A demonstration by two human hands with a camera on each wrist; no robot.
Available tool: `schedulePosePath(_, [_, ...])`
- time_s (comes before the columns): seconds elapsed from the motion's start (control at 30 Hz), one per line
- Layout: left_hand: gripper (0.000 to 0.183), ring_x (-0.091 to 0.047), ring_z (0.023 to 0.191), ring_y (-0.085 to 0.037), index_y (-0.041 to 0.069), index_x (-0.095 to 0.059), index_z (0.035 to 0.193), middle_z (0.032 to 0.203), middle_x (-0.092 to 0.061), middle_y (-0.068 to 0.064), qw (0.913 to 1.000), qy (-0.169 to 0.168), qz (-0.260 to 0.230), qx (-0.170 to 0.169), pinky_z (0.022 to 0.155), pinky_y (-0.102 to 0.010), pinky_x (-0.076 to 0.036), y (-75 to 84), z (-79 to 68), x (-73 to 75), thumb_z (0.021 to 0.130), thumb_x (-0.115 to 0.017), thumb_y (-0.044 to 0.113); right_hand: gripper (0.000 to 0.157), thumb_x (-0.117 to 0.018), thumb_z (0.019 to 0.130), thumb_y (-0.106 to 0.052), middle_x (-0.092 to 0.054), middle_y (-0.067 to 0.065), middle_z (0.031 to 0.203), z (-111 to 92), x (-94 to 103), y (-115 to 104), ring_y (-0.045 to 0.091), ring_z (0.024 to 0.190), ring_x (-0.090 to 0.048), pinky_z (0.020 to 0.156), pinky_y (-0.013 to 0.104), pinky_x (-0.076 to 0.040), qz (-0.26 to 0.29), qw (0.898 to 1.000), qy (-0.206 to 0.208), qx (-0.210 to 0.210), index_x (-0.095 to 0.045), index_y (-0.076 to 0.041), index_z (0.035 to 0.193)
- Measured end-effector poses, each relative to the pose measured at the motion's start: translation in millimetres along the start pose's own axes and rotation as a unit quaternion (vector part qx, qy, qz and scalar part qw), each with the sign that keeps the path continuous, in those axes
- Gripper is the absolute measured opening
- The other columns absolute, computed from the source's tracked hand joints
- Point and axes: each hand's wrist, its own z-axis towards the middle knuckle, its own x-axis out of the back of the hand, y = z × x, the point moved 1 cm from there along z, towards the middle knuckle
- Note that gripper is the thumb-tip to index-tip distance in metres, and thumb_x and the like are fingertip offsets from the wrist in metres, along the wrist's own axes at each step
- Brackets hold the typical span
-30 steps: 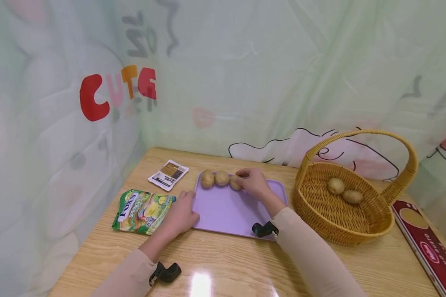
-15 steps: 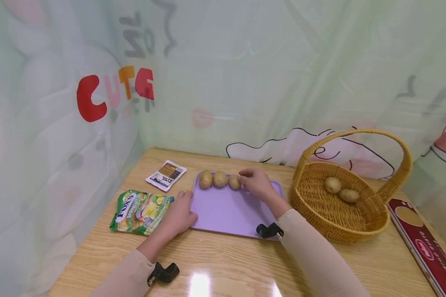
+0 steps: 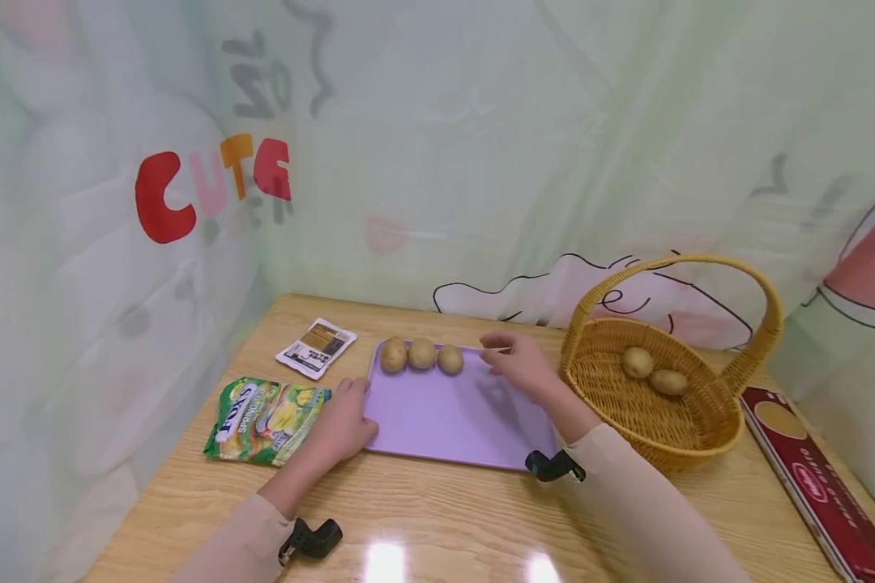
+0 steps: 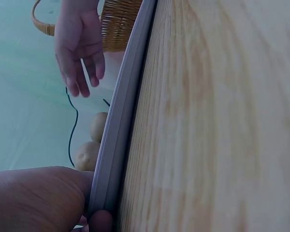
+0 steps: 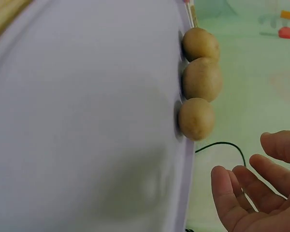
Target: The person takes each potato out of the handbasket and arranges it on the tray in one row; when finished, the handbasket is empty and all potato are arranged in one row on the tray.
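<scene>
A purple tray (image 3: pixel 452 417) lies on the table with three potatoes in a row along its back edge: a left one (image 3: pixel 394 355), a middle one (image 3: pixel 421 354) and a right one (image 3: pixel 450 359). My left hand (image 3: pixel 344 421) holds the tray's left edge; in the left wrist view its thumb tip (image 4: pixel 101 221) shows against the rim. Over the tray's back right part hovers my right hand (image 3: pixel 521 364), apart from the nearest potato. Its fingers are loosely bent and spread in the right wrist view, with nothing between them.
Right of the tray stands a wicker basket (image 3: pixel 579 397) with a tall handle, holding two potatoes (image 3: pixel 652 372). A dark red box (image 3: pixel 820 478) lies beyond it. Left of the tray are a green candy bag (image 3: pixel 266 421) and a white-and-brown packet (image 3: pixel 317 348).
My right hand has let go of the right potato and moved away from it to the right. The left hand has stayed at the tray's edge. The head view has turned slightly right.
</scene>
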Motion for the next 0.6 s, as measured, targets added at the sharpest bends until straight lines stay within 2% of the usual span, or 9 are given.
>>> schedulePosePath(0.17, [0.067,-0.058,0.102,-0.034,-0.009,-0.049,0.133,0.118,-0.053,-0.022,1.0000,-0.004,-0.002,0.001,0.090,-0.047,-0.050,-0.8,0.4,0.2,0.071,-0.070,0.007,0.039,-0.061,0.095,-0.019,-0.060,0.018,0.127,-19,17.2,-12,0.036,0.101,-0.065,0.083,0.039,-0.055,-0.028,1.000,0.006,0.002,-0.059,0.001,0.129])
schedulePosePath(0.33, [0.066,-0.057,0.102,-0.034,-0.008,-0.049,0.133,0.118,-0.053,-0.022,0.9999,-0.007,-0.007,0.003,0.091,-0.047,-0.049,-0.3,0.1,1.5,0.071,-0.070,0.007,0.038,-0.063,0.094,-0.022,-0.064,0.013,0.121,-34,32.5,-19,0.028,0.092,-0.068,0.081,0.039,-0.054,-0.051,0.998,0.021,0.005,-0.062,-0.004,0.127])
schedulePosePath(0.47, [0.066,-0.057,0.102,-0.034,-0.008,-0.049,0.133,0.117,-0.053,-0.022,0.9999,-0.009,-0.011,0.002,0.091,-0.047,-0.049,0.2,-0.4,1.8,0.071,-0.069,0.006,0.036,-0.065,0.093,-0.024,-0.067,0.011,0.116,-44,42.4,-20,0.023,0.089,-0.068,0.079,0.037,-0.054,-0.055,0.998,0.028,0.007,-0.063,-0.007,0.125])
schedulePosePath(0.6, [0.066,-0.057,0.103,-0.033,-0.008,-0.049,0.133,0.118,-0.053,-0.022,0.9998,-0.014,-0.012,0.004,0.091,-0.047,-0.049,0.4,-0.3,1.0,0.072,-0.069,0.006,0.034,-0.065,0.093,-0.022,-0.066,0.011,0.119,-53,53.2,-22,0.021,0.091,-0.068,0.080,0.038,-0.053,-0.050,0.998,0.034,0.007,-0.063,-0.010,0.124])
